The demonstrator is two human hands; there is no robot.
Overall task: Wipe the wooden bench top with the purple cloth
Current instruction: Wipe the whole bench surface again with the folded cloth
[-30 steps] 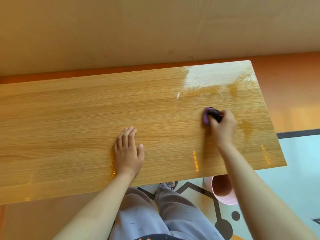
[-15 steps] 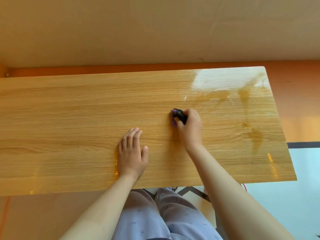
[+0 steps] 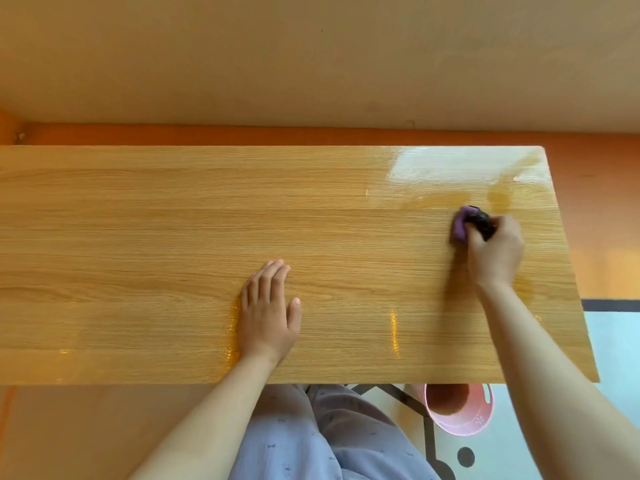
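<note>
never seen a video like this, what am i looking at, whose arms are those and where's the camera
There is no machine here: a person works with two bare hands. The camera is worn on that person's head and looks forward and down, so both arms reach in from the bottom edge.

The long plank is a wooden bench top. The left hand lies flat on it, fingers straight, holding nothing. The right hand grips a bunched purple cloth against the wood near the right end. Something dark sits in the same grip; I cannot tell what.

A glossy patch at the far right corner is probably wet. Below the near edge a pink bucket stands on the floor.
</note>
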